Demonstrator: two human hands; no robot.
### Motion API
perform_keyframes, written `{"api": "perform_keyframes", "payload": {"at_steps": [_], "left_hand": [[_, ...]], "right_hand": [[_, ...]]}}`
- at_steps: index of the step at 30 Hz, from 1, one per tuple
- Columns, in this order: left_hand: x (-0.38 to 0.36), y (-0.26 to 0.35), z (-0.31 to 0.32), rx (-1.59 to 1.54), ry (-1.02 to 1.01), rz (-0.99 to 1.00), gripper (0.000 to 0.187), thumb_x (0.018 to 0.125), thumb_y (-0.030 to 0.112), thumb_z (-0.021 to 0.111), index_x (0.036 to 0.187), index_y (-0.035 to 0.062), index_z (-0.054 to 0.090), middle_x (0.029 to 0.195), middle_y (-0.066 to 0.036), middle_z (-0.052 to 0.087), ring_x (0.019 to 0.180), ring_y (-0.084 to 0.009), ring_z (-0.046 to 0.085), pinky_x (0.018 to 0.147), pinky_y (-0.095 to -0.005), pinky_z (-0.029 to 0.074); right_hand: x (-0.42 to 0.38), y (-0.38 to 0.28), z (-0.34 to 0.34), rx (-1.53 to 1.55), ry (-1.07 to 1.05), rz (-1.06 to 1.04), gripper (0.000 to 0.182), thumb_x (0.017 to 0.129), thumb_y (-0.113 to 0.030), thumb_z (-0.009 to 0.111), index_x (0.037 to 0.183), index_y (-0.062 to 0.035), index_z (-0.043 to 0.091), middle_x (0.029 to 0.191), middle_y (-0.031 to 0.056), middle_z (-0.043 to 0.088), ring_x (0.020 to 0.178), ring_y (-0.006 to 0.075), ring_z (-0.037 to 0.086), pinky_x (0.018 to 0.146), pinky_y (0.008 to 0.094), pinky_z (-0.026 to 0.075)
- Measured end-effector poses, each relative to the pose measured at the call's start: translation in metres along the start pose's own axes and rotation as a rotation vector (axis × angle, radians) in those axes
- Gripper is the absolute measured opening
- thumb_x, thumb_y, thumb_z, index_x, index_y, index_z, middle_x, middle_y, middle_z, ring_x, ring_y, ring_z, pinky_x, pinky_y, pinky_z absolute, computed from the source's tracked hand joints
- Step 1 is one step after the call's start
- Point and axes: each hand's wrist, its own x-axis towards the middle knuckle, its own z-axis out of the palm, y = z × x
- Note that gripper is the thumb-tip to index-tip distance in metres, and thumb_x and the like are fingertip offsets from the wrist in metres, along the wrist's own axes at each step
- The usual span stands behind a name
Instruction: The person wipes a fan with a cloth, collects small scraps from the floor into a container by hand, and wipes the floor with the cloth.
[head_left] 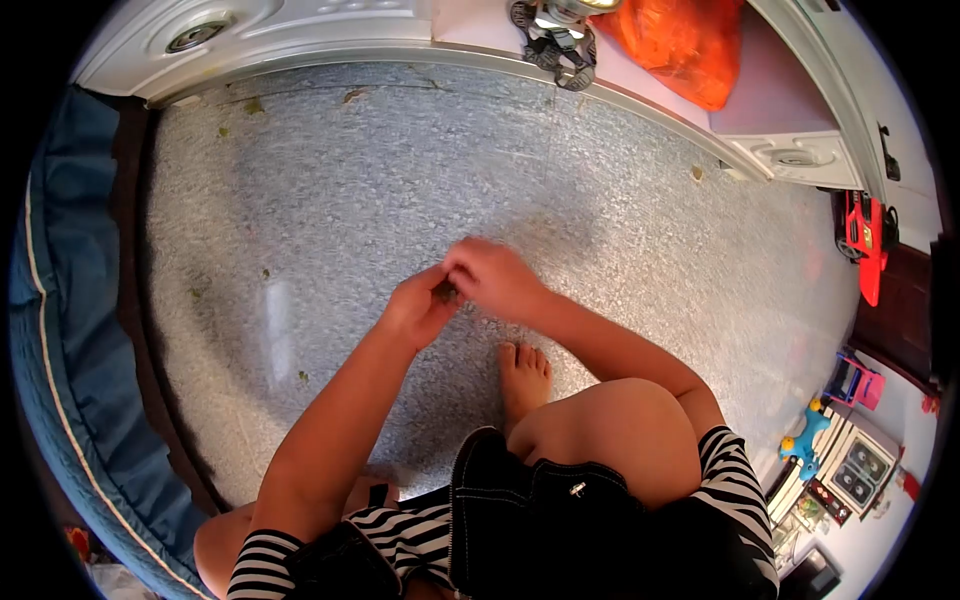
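Head view, looking down at a grey speckled floor (600,220). Person seated low, knees up, bare foot (524,375) flat on the floor just below the hands.

Both hands meet mid-frame, above the floor. Left hand (418,308) & right hand (492,278) are touching at the fingertips, pinching a small dark object (447,292) between them. Object mostly hidden by fingers; can't tell what it is, just dark & tiny. Left fingers curled in round it, thumb side facing right. Right hand arched over from the right, fingers bent down onto the same bit. Right hand slightly blurred.

Clothes: striped top (735,475), dark denim garment w/ white stitching (540,520) across the lap.

Around: small greenish/brown scraps (265,273) scattered on the floor, mostly left & far. Far edge: white raised threshold or frame (300,40) running left to right, w/ a metal fitting (555,35) and an orange plastic bag (685,40) beyond it. Left side: blue fabric w/ pale piping (60,330), curving along the floor edge. Far right: red toy vehicle (866,240). Near right: a pink toy chair (853,380), a blue & yellow toy (808,432), other clutter too small to make out.
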Motion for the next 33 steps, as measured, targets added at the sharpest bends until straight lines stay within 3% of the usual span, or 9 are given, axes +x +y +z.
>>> {"api": "perform_keyframes", "payload": {"at_steps": [4, 6, 12, 17, 23, 26, 28, 30, 33], "left_hand": [[-0.002, 0.021, 0.004, -0.018, -0.004, -0.005, 0.028, 0.104, 0.013, 0.043, 0.122, -0.0063, 0.055, 0.116, -0.014, 0.058, 0.11, -0.0244, 0.058, 0.103, -0.0377, 0.048], [-0.001, 0.031, 0.008, 0.004, -0.062, 0.098, 0.028, 0.101, 0.008, 0.044, 0.122, -0.0075, 0.055, 0.115, -0.014, 0.059, 0.109, -0.0241, 0.058, 0.104, -0.038, 0.048], [0.002, 0.054, 0.062, 0.144, -0.06, 0.468, 0.034, 0.094, 0.0, 0.042, 0.125, -0.0079, 0.055, 0.113, -0.014, 0.06, 0.111, -0.0253, 0.058, 0.107, -0.0384, 0.046], [0.02, 0.051, 0.066, 0.651, -0.024, 0.69, 0.045, 0.094, -0.007, 0.036, 0.135, -0.0039, 0.052, 0.138, -0.014, 0.056, 0.129, -0.0242, 0.052, 0.114, -0.0332, 0.035], [-0.013, 0.054, 0.046, 0.633, -0.141, 0.745, 0.058, 0.091, -0.011, 0.033, 0.147, -0.0006, 0.042, 0.151, -0.016, 0.046, 0.145, -0.0253, 0.037, 0.119, -0.0352, 0.027], [-0.034, 0.074, 0.025, 0.51, -0.093, 0.886, 0.057, 0.091, -0.005, 0.037, 0.148, -0.0007, 0.04, 0.151, -0.017, 0.045, 0.142, -0.0248, 0.041, 0.118, -0.0379, 0.031], [-0.058, 0.09, 0.024, 0.491, 0.013, 0.871, 0.052, 0.097, 0.002, 0.043, 0.149, -0.0003, 0.038, 0.148, -0.017, 0.048, 0.137, -0.0263, 0.046, 0.117, -0.0404, 0.034], [-0.092, 0.104, 0.023, 0.276, -0.029, 0.364, 0.05, 0.102, 0.015, 0.049, 0.148, -0.0006, 0.038, 0.144, -0.016, 0.051, 0.131, -0.0264, 0.052, 0.113, -0.0418, 0.041], [-0.114, 0.12, -0.004, 0.273, -0.189, 0.355, 0.049, 0.104, 0.023, 0.051, 0.145, -0.0018, 0.04, 0.137, -0.019, 0.055, 0.123, -0.0277, 0.058, 0.107, -0.0417, 0.048]], "right_hand": [[0.047, 0.056, -0.041, -0.458, 0.41, 0.094, 0.009, 0.092, -0.013, 0.061, 0.099, -0.0066, 0.061, 0.1, 0.0175, 0.063, 0.089, 0.0381, 0.065, 0.074, 0.048, 0.053], [0.067, 0.078, -0.061, -0.615, 0.43, 0.162, 0.016, 0.09, -0.017, 0.061, 0.1, -0.0054, 0.06, 0.094, 0.018, 0.064, 0.088, 0.0394, 0.065, 0.074, 0.0504, 0.053], [0.074, 0.086, -0.043, -0.383, 0.227, 0.319, 0.019, 0.084, -0.023, 0.067, 0.088, -0.0042, 0.064, 0.082, 0.0179, 0.069, 0.08, 0.0367, 0.068, 0.071, 0.0484, 0.053], [0.049, 0.037, -0.019, -0.22, 0.213, 0.365, 0.018, 0.081, -0.022, 0.069, 0.082, -0.004, 0.066, 0.076, 0.0177, 0.069, 0.074, 0.0362, 0.068, 0.068, 0.0459, 0.053], [0.042, 0.009, -0.016, -0.082, 0.177, 0.361, 0.016, 0.081, -0.019, 0.069, 0.084, -0.0035, 0.066, 0.075, 0.0166, 0.069, 0.071, 0.0337, 0.069, 0.064, 0.0432, 0.053], [0.041, -0.009, -0.019, -0.071, 0.19, 0.269, 0.016, 0.081, -0.018, 0.07, 0.084, -0.0031, 0.065, 0.074, 0.0159, 0.069, 0.071, 0.0328, 0.069, 0.063, 0.0411, 0.053], [0.045, -0.03, -0.024, -0.091, 0.183, 0.213, 0.016, 0.082, -0.018, 0.07, 0.085, -0.0029, 0.065, 0.074, 0.0156, 0.069, 0.071, 0.0327, 0.069, 0.063, 0.04, 0.053], [0.052, -0.062, -0.029, -0.136, 0.096, 0.114, 0.016, 0.084, -0.017, 0.07, 0.085, -0.0024, 0.065, 0.073, 0.0148, 0.069, 0.069, 0.0302, 0.069, 0.063, 0.039, 0.054], [0.068, -0.109, -0.029, -0.026, -0.1, -0.008, 0.014, 0.088, -0.016, 0.067, 0.09, -0.0015, 0.065, 0.078, 0.0155, 0.069, 0.066, 0.0274, 0.068, 0.061, 0.0383, 0.054]]}}
